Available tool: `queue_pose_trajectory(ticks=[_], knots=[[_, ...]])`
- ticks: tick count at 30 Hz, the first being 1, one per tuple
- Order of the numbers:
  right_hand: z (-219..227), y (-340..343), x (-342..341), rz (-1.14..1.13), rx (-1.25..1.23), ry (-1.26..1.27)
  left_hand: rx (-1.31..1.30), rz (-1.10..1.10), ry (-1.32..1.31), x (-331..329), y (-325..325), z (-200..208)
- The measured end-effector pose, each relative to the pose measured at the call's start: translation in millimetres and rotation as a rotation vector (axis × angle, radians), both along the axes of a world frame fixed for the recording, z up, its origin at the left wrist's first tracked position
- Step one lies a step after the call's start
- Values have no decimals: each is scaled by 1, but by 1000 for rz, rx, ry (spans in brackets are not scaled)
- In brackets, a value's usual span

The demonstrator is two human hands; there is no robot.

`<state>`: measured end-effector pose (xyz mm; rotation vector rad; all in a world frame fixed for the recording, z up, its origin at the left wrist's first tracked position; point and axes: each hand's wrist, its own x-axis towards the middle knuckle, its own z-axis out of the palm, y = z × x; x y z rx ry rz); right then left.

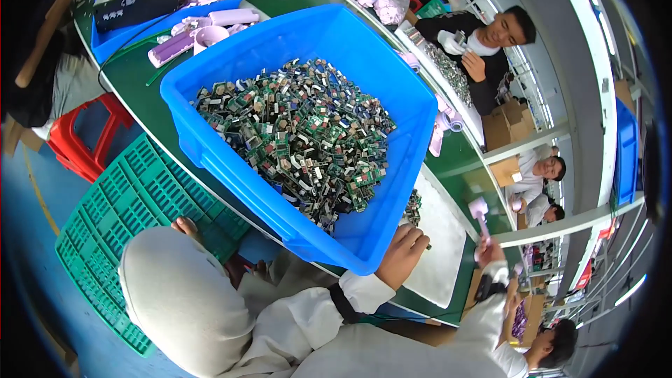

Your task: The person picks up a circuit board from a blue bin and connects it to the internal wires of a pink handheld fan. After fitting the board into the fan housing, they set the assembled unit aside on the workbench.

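My left hand [404, 255], a black band at its wrist, is closed with curled fingers beside the near right corner of a large blue plastic bin [210, 157]. A tiny dark piece shows at its fingertips, too small to name. Small green circuit boards [301, 133] fill the bin in a loose heap. A few more circuit boards [414, 208] lie just beyond this hand, on a white sheet [437, 259]. Farther right, my right hand [488, 252] is raised and closed around the narrow handle of a light-purple plastic piece [479, 210] with a rounded head.
Under the bin runs a green-topped table [133, 70]. Purple casings [210, 36] and a blue tray [105, 45] with a black box stand at the far left. A green crate [115, 238] and red stool [84, 136] are below. Across the table, a co-worker [483, 49] handles small parts.
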<state>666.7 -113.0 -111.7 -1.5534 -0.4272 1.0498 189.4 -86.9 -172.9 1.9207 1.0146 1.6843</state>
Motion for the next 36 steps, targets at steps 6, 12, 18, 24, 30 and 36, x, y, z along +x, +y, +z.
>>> queue_pose_trajectory(ticks=[6,12,18,24,30,36], knots=[[-6,-112,-147,167,44,277,-118,-282,-10,-19,-4,14],[33,-95,-284,504,-662,-671,-358,-559,-340,-2,-9,10],[31,-65,-310,361,-267,-1398,-409,-687,-294,-14,-15,16],[19,-65,-297,572,51,-1332,-447,-746,-245,-10,-32,13],[-7,-70,-292,443,169,-1152,-557,-843,-121,-10,-47,21],[-16,-78,-281,297,62,-784,-531,-948,9,-1,-48,22]])
